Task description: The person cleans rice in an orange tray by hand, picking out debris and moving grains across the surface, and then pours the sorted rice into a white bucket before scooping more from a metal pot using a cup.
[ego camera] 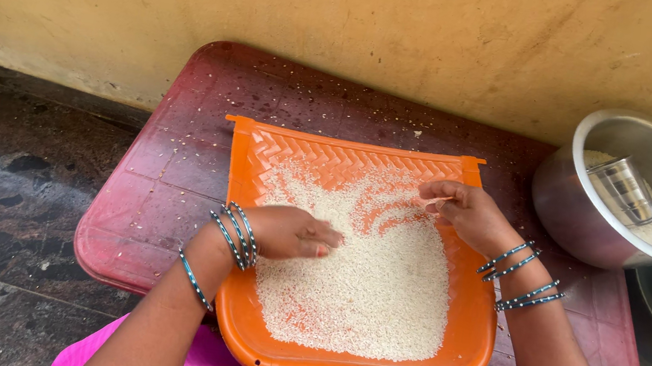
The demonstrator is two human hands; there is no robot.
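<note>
Head view: left hand (292, 234) flat on rice (368, 275), right hand (464, 212) pinching bits; best spread thin across tray (473, 351).

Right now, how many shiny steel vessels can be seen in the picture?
2. A large round steel pot stands at the right on the red plastic stool; a small steel cup lies inside it on white rice. No others in view.

Soft, even daylight is filling the scene, and nothing is looking dim. The steel pot (639, 191) is catching a mild glare on its rim, and just beside it the light is looking brightest. Shadows are staying faint and short. The picture is appearing sharp, with slight wide-angle bending far from the pot.
</note>
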